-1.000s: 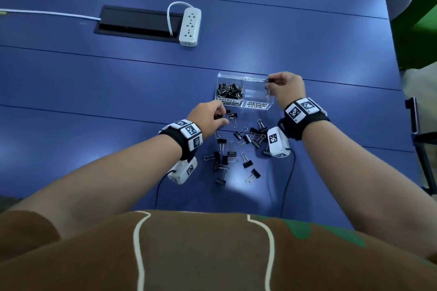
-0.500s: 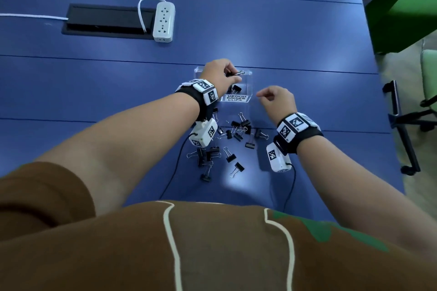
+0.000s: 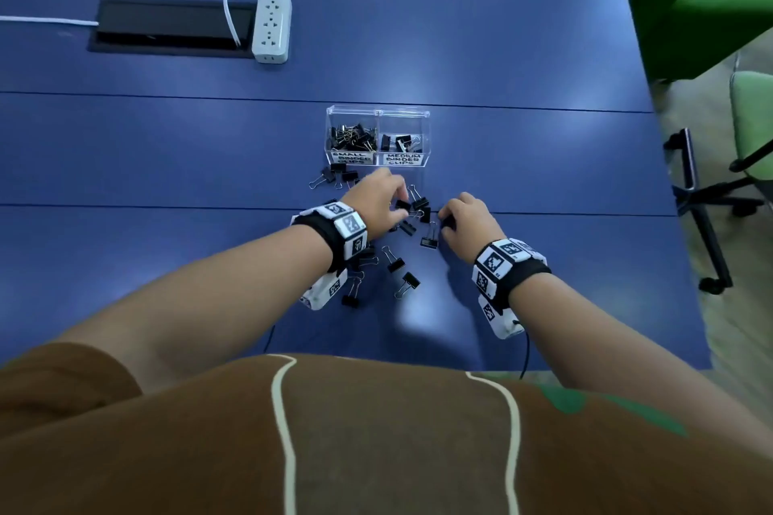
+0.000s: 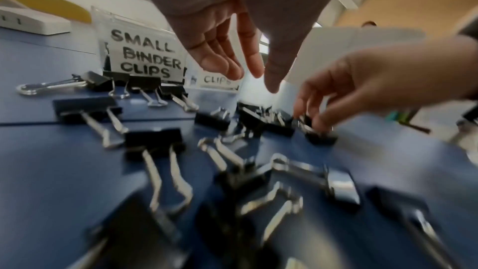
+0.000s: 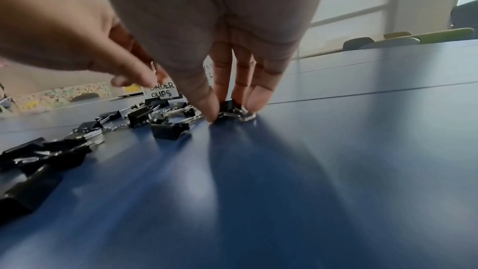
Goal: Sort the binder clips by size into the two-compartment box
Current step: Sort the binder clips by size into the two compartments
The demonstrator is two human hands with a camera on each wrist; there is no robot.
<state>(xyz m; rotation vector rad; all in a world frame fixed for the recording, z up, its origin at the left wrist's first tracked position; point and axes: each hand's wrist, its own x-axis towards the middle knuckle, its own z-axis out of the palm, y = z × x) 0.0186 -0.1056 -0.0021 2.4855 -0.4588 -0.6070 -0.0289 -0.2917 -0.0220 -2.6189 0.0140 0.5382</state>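
Note:
A clear two-compartment box (image 3: 378,112) stands on the blue table (image 3: 167,146). Its left half, labelled small binder clips (image 4: 145,56), holds several clips; its right half, labelled medium, holds a few. Several black binder clips (image 3: 393,263) lie scattered in front of the box. My left hand (image 3: 401,201) hovers over the pile with straight fingers (image 4: 248,77) and holds nothing. Just to the right, my right hand (image 3: 445,222) pinches a small black clip (image 5: 232,109) that lies on the table, thumb on one side and fingers on the other.
A white power strip (image 3: 272,25) lies beside a black cable hatch (image 3: 167,27) at the back left. The table's right edge (image 3: 665,188) runs close by, with office chairs (image 3: 748,117) beyond it. Wrist camera cables trail toward my body.
My left hand has come back from the box to the pile, now without a clip. My right hand has dropped to the table and closed on a clip.

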